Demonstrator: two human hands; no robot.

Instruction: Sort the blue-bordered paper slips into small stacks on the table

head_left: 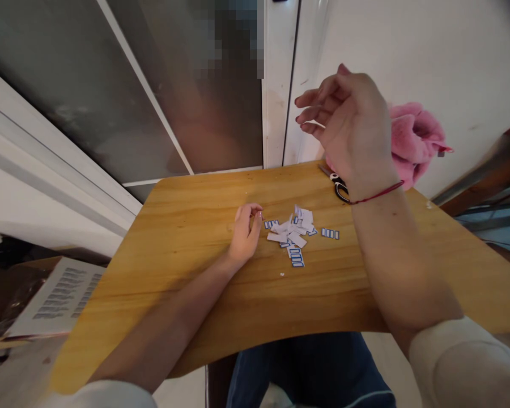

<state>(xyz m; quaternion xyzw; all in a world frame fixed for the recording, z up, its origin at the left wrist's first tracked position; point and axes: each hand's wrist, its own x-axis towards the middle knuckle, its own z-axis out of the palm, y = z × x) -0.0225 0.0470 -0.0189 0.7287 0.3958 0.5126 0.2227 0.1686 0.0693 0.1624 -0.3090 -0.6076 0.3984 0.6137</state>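
On the wooden table [187, 226] lies a small heap of white paper slips [297, 239], some showing blue-framed labels. My left hand [245, 233] rests on its side just left of the heap, its fingers loosely bent with nothing visible in them. Raised above the table's far right part is my right hand [348, 116], palm turned inward, fingers bent and apart, holding nothing. A separate blue-framed label strip [330, 233] lies to the right of the heap. Behind my right wrist, black-handled scissors [340, 190] are partly hidden.
A pink plush item [416, 139] sits at the table's back right, against the wall. Sliding glass doors [182, 85] stand behind the table. On the floor at left is an open cardboard box [59, 294]. A tiny white scrap [282, 274] lies in front of the heap.
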